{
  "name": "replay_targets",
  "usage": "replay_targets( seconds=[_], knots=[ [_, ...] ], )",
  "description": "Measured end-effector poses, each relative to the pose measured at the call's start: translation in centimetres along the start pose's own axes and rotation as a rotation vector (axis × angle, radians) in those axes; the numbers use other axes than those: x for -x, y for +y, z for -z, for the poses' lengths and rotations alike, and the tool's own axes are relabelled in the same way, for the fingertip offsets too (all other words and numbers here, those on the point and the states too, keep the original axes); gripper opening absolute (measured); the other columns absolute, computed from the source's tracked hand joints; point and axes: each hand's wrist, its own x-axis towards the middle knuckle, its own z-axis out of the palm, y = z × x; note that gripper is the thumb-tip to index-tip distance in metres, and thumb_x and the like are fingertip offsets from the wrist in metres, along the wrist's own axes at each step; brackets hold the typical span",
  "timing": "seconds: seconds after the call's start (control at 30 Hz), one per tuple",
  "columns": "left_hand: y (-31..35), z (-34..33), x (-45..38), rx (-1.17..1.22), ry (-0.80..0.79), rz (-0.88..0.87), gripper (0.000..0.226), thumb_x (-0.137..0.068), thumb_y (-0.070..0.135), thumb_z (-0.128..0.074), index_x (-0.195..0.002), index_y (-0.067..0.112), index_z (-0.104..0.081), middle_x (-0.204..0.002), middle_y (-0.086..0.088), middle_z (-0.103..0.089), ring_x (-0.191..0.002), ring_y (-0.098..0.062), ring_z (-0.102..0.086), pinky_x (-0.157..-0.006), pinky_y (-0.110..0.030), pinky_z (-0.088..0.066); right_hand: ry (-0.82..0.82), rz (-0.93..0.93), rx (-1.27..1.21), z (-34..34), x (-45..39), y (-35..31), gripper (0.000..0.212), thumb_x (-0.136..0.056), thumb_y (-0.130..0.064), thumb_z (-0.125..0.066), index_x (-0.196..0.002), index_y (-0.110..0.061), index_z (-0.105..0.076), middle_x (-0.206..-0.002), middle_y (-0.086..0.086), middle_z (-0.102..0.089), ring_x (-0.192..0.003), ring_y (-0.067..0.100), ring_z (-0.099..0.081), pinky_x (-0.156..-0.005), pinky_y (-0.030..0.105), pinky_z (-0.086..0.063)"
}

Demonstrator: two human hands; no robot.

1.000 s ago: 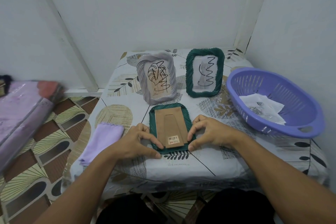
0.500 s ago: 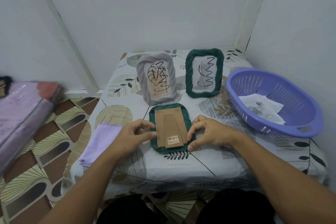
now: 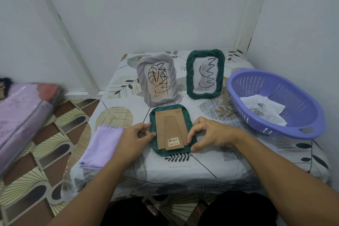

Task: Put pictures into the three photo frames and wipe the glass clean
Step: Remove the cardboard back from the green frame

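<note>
A dark green photo frame (image 3: 171,126) lies face down on the table near the front edge. Its brown cardboard back and folded stand face up, with a barcode sticker at the near end. My left hand (image 3: 134,137) pinches the frame's left edge with thumb and fingertips. My right hand (image 3: 211,134) curls its fingers over the right edge, thumb at the near right corner. Behind stand a grey frame (image 3: 157,79) holding a leaf drawing and a second green frame (image 3: 205,73) holding a cat picture, both with black scribbles on the glass. A lilac cloth (image 3: 101,145) lies folded at the left.
A purple plastic basket (image 3: 275,102) at the table's right holds loose white pictures (image 3: 264,110). The small table (image 3: 183,167) has a leaf-patterned cover and stands in a wall corner. A plastic-wrapped purple bundle (image 3: 22,112) lies on the patterned floor to the left.
My left hand has moved from the frame's near left corner up to the middle of its left edge. My right hand has barely shifted; the frame stays in place.
</note>
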Motion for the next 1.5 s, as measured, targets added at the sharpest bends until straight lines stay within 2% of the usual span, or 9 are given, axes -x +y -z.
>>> replay_targets(
  seconds=[0.27,0.43,0.67,0.77,0.83,0.93,1.03,1.2,1.5],
  knots=[
    [0.1,0.0,-0.1,-0.029,0.002,-0.006,0.031,-0.088,0.019,-0.078,-0.118,0.017,-0.072,-0.069,0.025,-0.066,-0.064,0.009,-0.056,-0.069,-0.007,-0.044,-0.031,-0.021,0.062,0.1,0.1,-0.4,0.024,-0.072,-0.032,-0.088,-0.088,-0.046,-0.077,-0.108,-0.008,-0.043,-0.11,0.009,-0.047,-0.11,0.035,-0.037],
    [0.2,0.0,-0.1,-0.034,0.013,-0.004,0.031,-0.088,0.02,-0.078,-0.118,0.017,-0.073,-0.07,0.017,-0.068,-0.066,0.009,-0.058,-0.069,-0.007,-0.044,-0.034,-0.032,0.138,0.0,0.0,-0.8,0.023,-0.072,-0.034,-0.084,-0.086,-0.049,-0.075,-0.109,-0.008,-0.043,-0.111,0.009,-0.045,-0.109,0.037,-0.035],
    [0.2,0.0,0.0,-0.031,0.012,-0.005,0.029,-0.088,0.02,-0.077,-0.117,0.019,-0.072,-0.076,0.009,-0.07,-0.067,0.007,-0.058,-0.069,-0.008,-0.045,-0.044,-0.053,0.175,-0.1,0.2,-1.2,0.021,-0.074,-0.032,-0.082,-0.083,-0.049,-0.075,-0.108,-0.009,-0.043,-0.106,0.002,-0.042,-0.103,0.031,-0.033],
    [0.1,0.0,-0.2,-0.051,0.013,0.008,0.032,-0.088,0.021,-0.078,-0.119,0.02,-0.07,-0.077,0.009,-0.07,-0.069,0.007,-0.059,-0.069,-0.01,-0.045,-0.055,-0.015,-0.099,0.1,0.6,-0.7,0.02,-0.08,-0.019,-0.084,-0.092,-0.034,-0.079,-0.107,-0.007,-0.054,-0.104,0.005,-0.053,-0.1,0.027,-0.045],
    [0.0,0.1,-0.5,-0.053,0.007,0.022,0.034,-0.087,0.022,-0.079,-0.12,0.02,-0.069,-0.08,0.006,-0.07,-0.075,-0.002,-0.064,-0.072,-0.016,-0.049,0.039,0.03,-0.304,0.1,0.6,-0.2,0.019,-0.086,-0.013,-0.078,-0.102,-0.024,-0.078,-0.096,-0.002,-0.063,-0.09,0.009,-0.059,-0.088,0.026,-0.049],
    [0.0,0.6,-0.9,-0.091,-0.018,0.037,0.039,-0.087,0.024,-0.078,-0.124,0.023,-0.065,-0.084,0.0,-0.072,-0.082,-0.015,-0.069,-0.077,-0.031,-0.055,0.33,-0.015,-0.365,-0.5,0.0,0.1,0.023,-0.095,-0.016,-0.069,-0.113,-0.03,-0.068,-0.085,-0.002,-0.06,-0.079,0.011,-0.055,-0.073,0.024,-0.049],
    [0.4,1.2,-0.9,-0.175,-0.043,0.042,0.043,-0.088,0.023,-0.077,-0.128,0.023,-0.059,-0.08,0.003,-0.072,-0.077,-0.01,-0.067,-0.067,-0.025,-0.05,0.517,-0.085,-0.242,-1.8,-1.0,0.0,0.02,-0.095,-0.025,-0.065,-0.114,-0.033,-0.065,-0.078,-0.006,-0.066,-0.074,0.015,-0.062,-0.076,0.039,-0.056],
    [1.5,1.7,-1.0,-0.328,0.038,0.04,0.039,-0.094,0.031,-0.067,-0.13,0.022,-0.057,-0.076,0.008,-0.068,-0.073,-0.002,-0.062,-0.058,-0.02,-0.04,0.585,-0.164,0.002,-3.2,-2.7,-0.9,0.024,-0.085,-0.041,-0.072,-0.109,-0.04,-0.067,-0.076,-0.023,-0.07,-0.082,0.0,-0.065,-0.094,0.044,-0.051],
    [0.0,0.4,-0.2,-0.286,0.229,-0.052,0.03,-0.095,0.034,-0.064,-0.122,0.022,-0.068,-0.072,0.01,-0.066,-0.073,-0.004,-0.062,-0.07,-0.032,-0.051,0.596,-0.184,0.046,-3.5,-3.7,-1.5,0.025,-0.087,-0.038,-0.072,-0.112,-0.036,-0.067,-0.076,-0.019,-0.069,-0.083,-0.001,-0.063,-0.094,0.041,-0.05]
  ],
)
